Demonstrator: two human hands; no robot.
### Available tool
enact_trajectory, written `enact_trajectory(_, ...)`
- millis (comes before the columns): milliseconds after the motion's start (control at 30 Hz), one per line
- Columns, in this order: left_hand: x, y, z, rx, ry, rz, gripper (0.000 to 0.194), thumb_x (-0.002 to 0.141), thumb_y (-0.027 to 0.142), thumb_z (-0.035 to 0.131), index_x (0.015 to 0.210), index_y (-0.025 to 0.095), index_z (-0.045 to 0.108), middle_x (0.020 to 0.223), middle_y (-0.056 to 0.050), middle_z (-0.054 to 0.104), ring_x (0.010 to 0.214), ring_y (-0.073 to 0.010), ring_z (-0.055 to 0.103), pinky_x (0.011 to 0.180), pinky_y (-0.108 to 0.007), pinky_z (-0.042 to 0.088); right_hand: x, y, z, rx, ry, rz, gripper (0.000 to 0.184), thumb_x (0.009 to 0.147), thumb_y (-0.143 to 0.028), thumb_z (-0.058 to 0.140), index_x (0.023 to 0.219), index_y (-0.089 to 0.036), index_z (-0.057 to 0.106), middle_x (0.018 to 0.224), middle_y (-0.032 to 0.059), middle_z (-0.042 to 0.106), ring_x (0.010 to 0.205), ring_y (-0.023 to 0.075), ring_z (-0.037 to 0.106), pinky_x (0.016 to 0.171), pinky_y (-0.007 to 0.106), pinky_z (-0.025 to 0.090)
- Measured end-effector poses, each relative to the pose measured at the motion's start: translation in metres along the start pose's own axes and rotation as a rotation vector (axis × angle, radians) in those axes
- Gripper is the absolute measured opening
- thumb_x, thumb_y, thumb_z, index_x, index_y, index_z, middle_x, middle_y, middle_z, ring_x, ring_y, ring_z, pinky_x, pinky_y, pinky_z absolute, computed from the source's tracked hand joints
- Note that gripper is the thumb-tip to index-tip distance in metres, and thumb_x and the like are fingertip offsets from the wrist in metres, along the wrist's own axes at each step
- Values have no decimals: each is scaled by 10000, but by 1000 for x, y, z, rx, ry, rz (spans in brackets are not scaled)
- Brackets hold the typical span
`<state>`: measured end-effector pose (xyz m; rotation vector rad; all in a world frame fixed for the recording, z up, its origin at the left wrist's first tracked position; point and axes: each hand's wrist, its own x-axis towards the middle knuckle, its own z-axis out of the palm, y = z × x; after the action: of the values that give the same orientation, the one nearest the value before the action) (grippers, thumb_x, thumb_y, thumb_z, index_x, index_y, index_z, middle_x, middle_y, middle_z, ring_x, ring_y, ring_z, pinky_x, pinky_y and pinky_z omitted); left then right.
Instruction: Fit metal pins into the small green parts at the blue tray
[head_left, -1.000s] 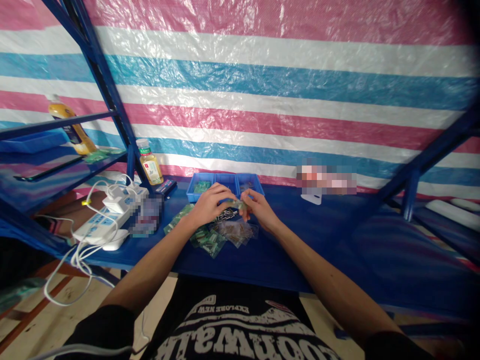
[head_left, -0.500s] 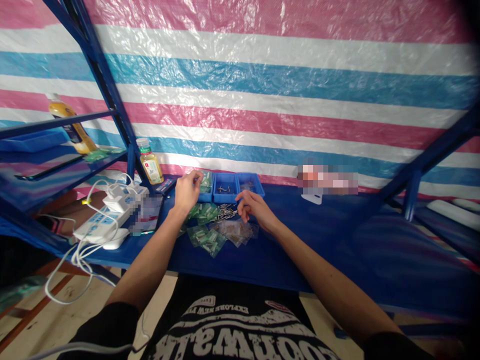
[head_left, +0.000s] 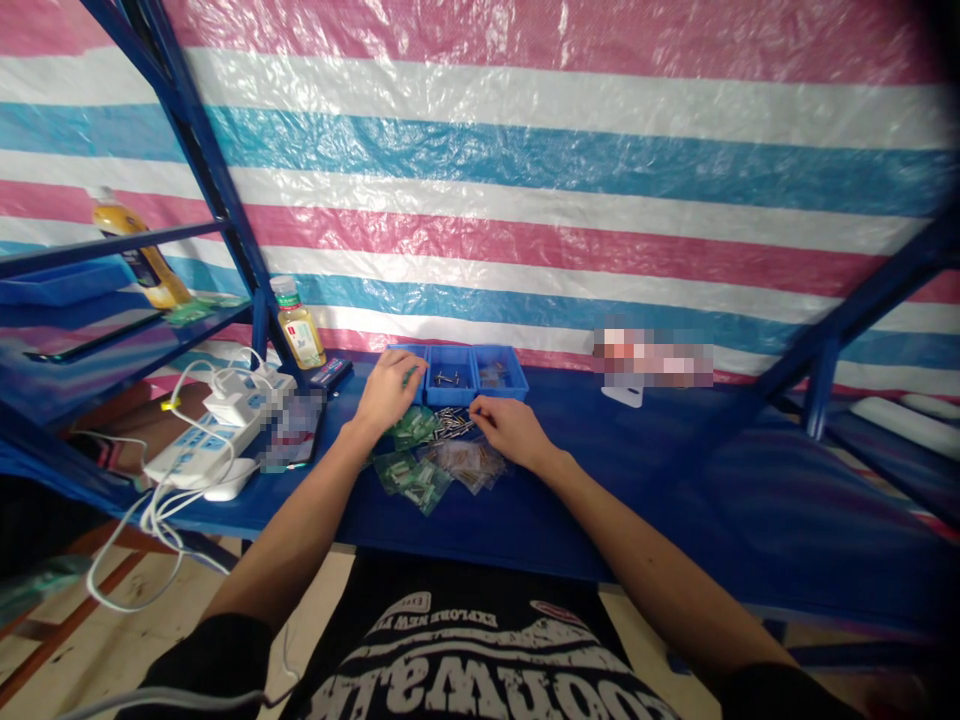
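My left hand (head_left: 393,390) is curled over the left blue bin, hiding most of it. A bit of green shows between its thumb and fingers; I cannot tell whether it is held or lies behind. My right hand (head_left: 511,430) has thumb and forefinger pinched together beside a pile of loose metal screws (head_left: 452,422); anything between the fingertips is too small to make out. Small green plastic packets (head_left: 414,428) lie left of the screws, and more green packets (head_left: 420,484) lie nearer me. Clear packets with brownish pieces (head_left: 472,464) are below my right hand.
The middle blue bin (head_left: 450,396) holds a few screws, and the right blue bin (head_left: 513,388) holds small clear packets. On the left are a bottle (head_left: 303,340), a white power strip (head_left: 180,452) with tangled cables and a phone. Blue frame posts stand at both sides.
My left hand has come down and nearer me, from the back of the left bin to its front. My right hand has lowered, its fingers now pinched by the screws.
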<state>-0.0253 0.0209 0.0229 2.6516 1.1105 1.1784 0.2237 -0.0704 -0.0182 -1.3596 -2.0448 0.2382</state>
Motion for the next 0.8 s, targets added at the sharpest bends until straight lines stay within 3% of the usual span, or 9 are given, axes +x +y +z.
enact_trajectory(167,-6,23,12,-120,-197,173,279,1047,330,492,1080,222,747,1084,-65,758,1035,-221,672,986,-374,502,-3,3,4,-161,-104,-12,115,968,-226,647,1070,-251,693,993,38,700,821,188,634,727,285,408)
enact_trajectory(300,-11,28,19,-118,-315,190,263,1035,322,509,1066,237,755,1061,-54,767,991,-204,698,902,-314,517,-3,5,7,-197,-130,2,80,988,-240,636,1037,-248,699,997,36,671,860,187,634,742,279,406)
enact_trajectory(667,-11,30,20,-98,-354,192,283,1050,330,493,1078,220,752,1039,-54,772,973,-201,696,893,-296,499,-2,8,8,-201,-129,44,69,977,-175,620,952,-228,655,972,26,666,911,184,626,773,265,394)
enact_trajectory(800,-11,32,20,-103,-371,204,263,1046,312,498,1074,228,745,1039,-39,773,963,-197,699,870,-282,491,-2,9,8,-208,-136,57,23,972,-223,659,985,-236,646,968,19,668,882,183,622,736,268,378)
